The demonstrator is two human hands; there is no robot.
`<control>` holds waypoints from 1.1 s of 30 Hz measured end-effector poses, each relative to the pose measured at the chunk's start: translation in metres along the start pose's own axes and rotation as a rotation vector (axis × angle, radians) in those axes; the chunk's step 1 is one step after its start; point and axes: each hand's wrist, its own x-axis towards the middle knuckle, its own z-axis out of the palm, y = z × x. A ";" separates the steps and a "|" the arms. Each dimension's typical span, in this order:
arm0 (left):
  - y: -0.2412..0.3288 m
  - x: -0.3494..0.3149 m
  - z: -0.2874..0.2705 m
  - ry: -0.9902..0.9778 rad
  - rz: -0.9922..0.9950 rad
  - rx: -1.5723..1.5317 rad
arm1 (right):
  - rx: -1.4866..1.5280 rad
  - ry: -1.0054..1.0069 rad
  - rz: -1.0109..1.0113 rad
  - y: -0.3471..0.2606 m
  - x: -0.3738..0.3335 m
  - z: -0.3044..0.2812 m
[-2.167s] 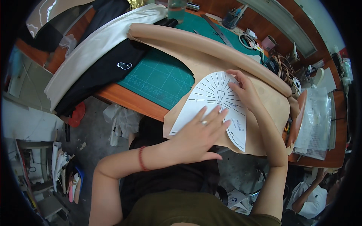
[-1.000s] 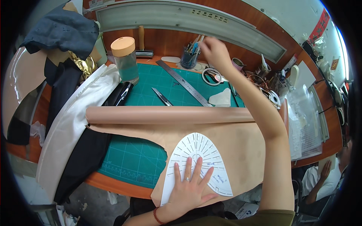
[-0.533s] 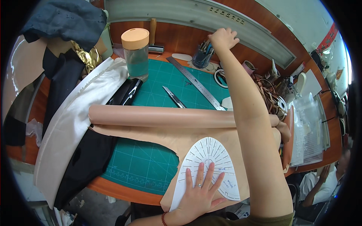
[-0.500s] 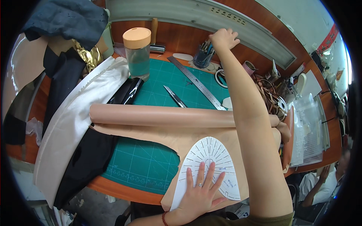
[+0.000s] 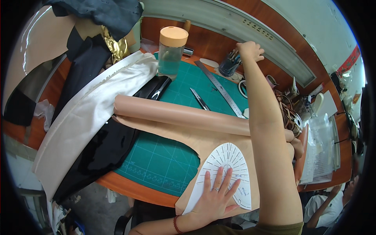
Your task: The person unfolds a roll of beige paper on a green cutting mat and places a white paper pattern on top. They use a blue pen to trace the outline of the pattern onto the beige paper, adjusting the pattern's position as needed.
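Observation:
My left hand [image 5: 216, 196] lies flat with fingers spread on a white paper template [image 5: 231, 160] marked with radiating lines. Under the template is a piece of tan leather [image 5: 188, 141], its far part rolled into a long tube [image 5: 176, 115] across the table. My right arm stretches over the leather to the back. There my right hand [image 5: 250, 51] is at the top of a dark cup [image 5: 228, 67] full of pens and tools. Its fingers are curled, and the tips on the cup side are hidden, so what they grip cannot be made out.
On the green cutting mat [image 5: 160, 162] lie a utility knife [image 5: 200, 99] and a steel ruler [image 5: 221, 89]. A lidded water jar [image 5: 170, 58] stands behind. White material [image 5: 100, 103] and glossy black material [image 5: 98, 156] drape over the left edge. Cords [image 5: 288, 111] crowd the right; another person [image 5: 325, 205] sits beyond.
The view has shifted, so the table appears moved right and tilted. My left hand stays flat on the template; my right hand stays at the pen cup, slightly lower over it.

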 end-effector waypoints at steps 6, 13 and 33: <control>-0.002 -0.001 0.002 0.014 0.007 -0.005 | 0.016 -0.137 -0.044 0.005 0.007 -0.015; -0.003 0.000 -0.001 -0.020 0.013 -0.007 | 0.838 0.242 -1.005 -0.057 -0.055 -0.010; -0.004 -0.007 0.005 0.039 0.016 0.018 | 0.505 -0.073 -1.159 -0.227 -0.117 0.033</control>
